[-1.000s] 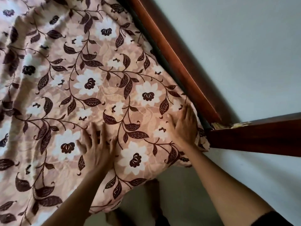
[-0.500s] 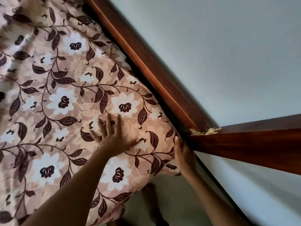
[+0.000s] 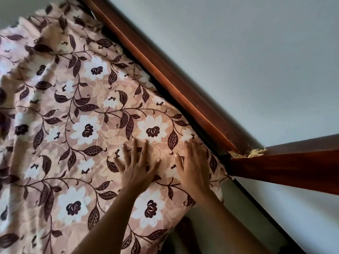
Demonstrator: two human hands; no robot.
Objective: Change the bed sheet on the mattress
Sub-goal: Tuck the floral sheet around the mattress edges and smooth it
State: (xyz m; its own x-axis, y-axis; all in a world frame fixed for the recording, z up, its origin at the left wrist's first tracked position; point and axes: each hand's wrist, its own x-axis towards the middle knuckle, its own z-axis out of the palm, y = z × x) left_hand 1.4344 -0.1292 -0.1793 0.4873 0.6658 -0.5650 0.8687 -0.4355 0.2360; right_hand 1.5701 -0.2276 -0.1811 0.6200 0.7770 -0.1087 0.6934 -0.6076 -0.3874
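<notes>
Nearest, the left hand at 7 o'clock and the right hand at 5 o'clock press flat with fingers spread, holding nothing, probably to smooth the floral bed sheet over the corner. Farther off, the sheet lies wrinkled toward 10 o'clock, its edge against the wooden bed rail at 12 o'clock.

Camera: one, on the person's head.
Faces: down, tilted, at the bed sheet corner.
Nearness: close above it.

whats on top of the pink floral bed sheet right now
Two hands lie flat on the pink floral bed sheet: the left hand and right hand, fingers spread, near the corner of the dark wooden bed frame. The mattress underneath is covered and unseen.
</notes>
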